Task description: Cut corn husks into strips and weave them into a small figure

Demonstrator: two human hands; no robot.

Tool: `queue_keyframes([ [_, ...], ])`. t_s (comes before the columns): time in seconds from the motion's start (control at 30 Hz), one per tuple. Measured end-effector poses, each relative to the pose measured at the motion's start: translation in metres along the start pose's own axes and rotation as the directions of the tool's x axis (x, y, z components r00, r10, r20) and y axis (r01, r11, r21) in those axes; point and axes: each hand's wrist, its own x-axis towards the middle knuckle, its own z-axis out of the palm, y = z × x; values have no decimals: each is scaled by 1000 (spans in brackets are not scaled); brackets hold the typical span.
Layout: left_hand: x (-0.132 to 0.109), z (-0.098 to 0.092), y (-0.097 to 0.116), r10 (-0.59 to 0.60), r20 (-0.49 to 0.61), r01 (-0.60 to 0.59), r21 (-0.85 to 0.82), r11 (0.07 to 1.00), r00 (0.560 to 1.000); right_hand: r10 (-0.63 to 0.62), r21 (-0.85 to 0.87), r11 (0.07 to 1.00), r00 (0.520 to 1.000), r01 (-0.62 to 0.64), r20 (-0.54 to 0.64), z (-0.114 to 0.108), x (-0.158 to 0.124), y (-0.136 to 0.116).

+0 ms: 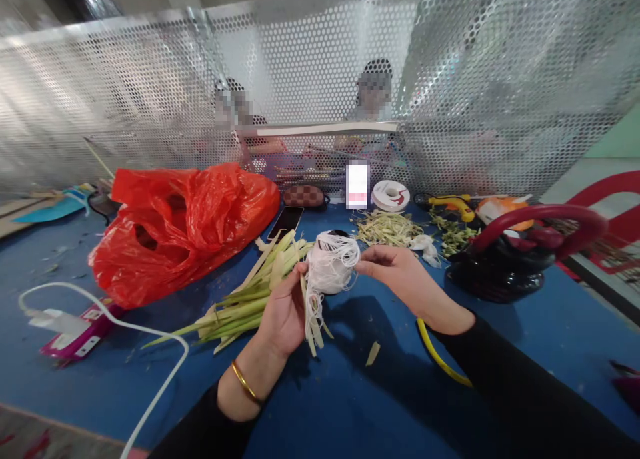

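Note:
A ball of white string (331, 271) sits between my two hands above the blue table, with a dark patch at its top. My left hand (281, 318) is closed at its left side, on loops of the string that hang down with a few pale leaf strips (311, 342). From the right, my right hand (407, 282) pinches the string at the ball's edge with thumb and forefinger. Long green leaf strips (245, 307) lie in a bundle behind and left of my left hand. One small leaf scrap (373, 353) rests in front of the ball.
A crumpled red plastic bag (200, 226) stands left, near a white cable (165, 392) and purple packet (70, 346). Behind are a phone (286, 222), ribbon roll (391, 196) and trimmings (390, 229). A black object with a red handle (500, 279) stands right. Perforated metal (310, 39) closes the back.

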Motion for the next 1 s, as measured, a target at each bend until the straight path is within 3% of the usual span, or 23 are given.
queue_keyframes([
  [0.1, 1, -3, 1, -4, 31, 3, 7, 1000, 1000, 49, 267, 962, 999, -48, 4, 0, 1, 3],
  [0.23, 2, -5, 0, -1, 6, 1, 11, 1000, 1000, 141, 644, 752, 989, -138, 46, -13, 4, -4],
  [0.33, 1, -4, -2, 5, -4, -5, 36, 999, 1000, 208, 751, 631, 975, -194, 77, -20, 6, -10],
  [0.4, 0, -3, -3, 9, -6, -9, 53, 999, 1000, 227, 741, 639, 971, -206, 74, -22, 6, -11],
  [0.47, -1, -1, -4, 9, 1, -9, 76, 997, 1000, 205, 669, 727, 979, -154, 3, -23, 8, -8],
  [0.57, -2, 0, -4, 25, 16, -27, 109, 994, 1000, 103, 450, 893, 967, 13, -233, -25, 13, 0],
  [0.63, -3, 1, -5, 39, 12, -40, 119, 992, 999, -7, 283, 950, 916, 131, -401, -26, 14, 4],
  [0.7, -4, 1, -7, 44, 6, -44, 125, 991, 999, -203, 26, 969, 847, 248, -491, -25, 13, 5],
  [0.77, -5, 2, -9, 34, 1, -34, 138, 990, 999, -479, -320, 871, 788, 372, -388, -20, 7, 2],
  [0.83, -6, 2, -12, 28, 8, -29, 166, 986, 1000, -640, -515, 697, 757, 499, -133, -12, -1, -2],
  [0.9, -8, 3, -15, 37, 29, -42, 200, 979, 999, -676, -578, 582, 736, 572, 47, -1, -9, -5],
  [1.0, -11, 4, -20, 62, 59, -75, 252, 965, 996, -626, -598, 583, 773, 550, 100, 16, -18, -2],
])
